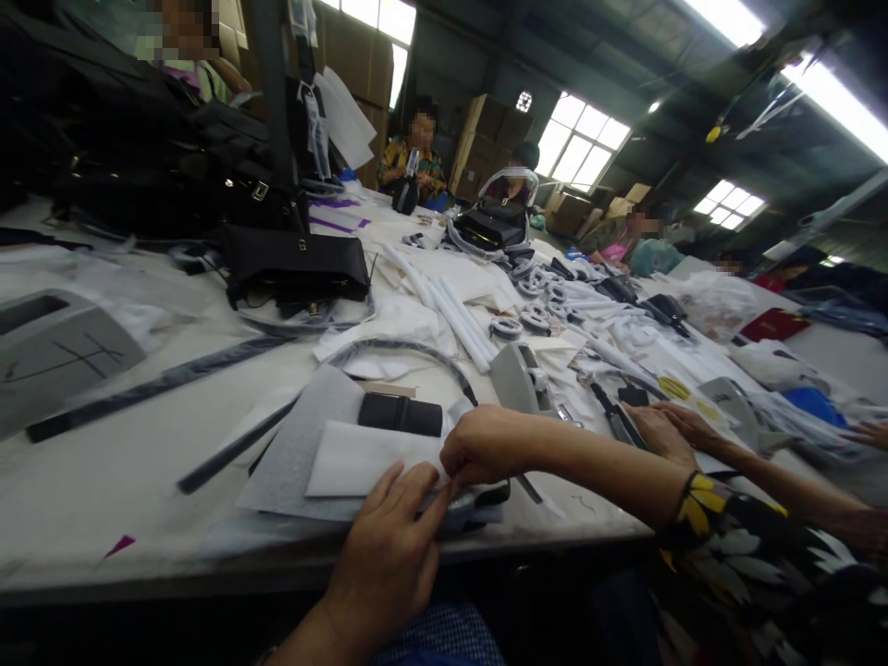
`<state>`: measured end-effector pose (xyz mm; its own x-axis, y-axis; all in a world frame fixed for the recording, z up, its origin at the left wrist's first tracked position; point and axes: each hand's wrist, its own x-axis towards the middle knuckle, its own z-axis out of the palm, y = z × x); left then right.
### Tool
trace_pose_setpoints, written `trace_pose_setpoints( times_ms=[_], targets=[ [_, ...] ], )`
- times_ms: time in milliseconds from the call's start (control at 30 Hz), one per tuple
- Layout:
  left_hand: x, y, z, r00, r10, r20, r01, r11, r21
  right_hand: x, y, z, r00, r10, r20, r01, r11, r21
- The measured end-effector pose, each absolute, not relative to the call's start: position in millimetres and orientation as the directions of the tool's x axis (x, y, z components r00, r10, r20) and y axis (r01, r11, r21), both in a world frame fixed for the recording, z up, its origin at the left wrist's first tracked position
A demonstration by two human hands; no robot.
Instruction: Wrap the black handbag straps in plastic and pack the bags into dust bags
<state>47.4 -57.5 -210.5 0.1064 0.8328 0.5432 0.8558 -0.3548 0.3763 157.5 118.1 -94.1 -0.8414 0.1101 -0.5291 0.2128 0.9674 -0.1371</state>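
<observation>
Seemingly midway: at lower centre, the white sheet [367, 460] lies flat, black case [400, 414] uncovered; my left hand [392, 546] and right hand [486, 444] meet, each grip's pinch I can't tell.

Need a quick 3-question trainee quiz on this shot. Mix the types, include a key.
1. Multiple choice. What lies right at the far edge of the white sheet?
a) a red folder
b) a black rectangular piece
c) a brown cardboard box

2. True or false: the left hand and right hand are far apart.

3. Fill in: the small scrap near the front edge of the table, on the picture's left, is coloured ____.

Key: 1. b. 2. False; their fingers come together beside the white sheet. 3. Purple.
</observation>
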Motion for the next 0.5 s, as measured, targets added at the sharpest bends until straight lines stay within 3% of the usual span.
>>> trace_pose_setpoints(
  times_ms=[267,500],
  targets=[
    [46,-57,-210,0.071,0.820,0.568,0.829,-0.365,0.423,123,124,-92,-0.672,0.060,-0.738,0.248,0.957,-0.147],
    [49,-56,-205,0.006,0.808,0.589,0.823,-0.338,0.456,121,128,-97,-0.654,0.049,-0.755,0.278,0.943,-0.181]
  ],
)
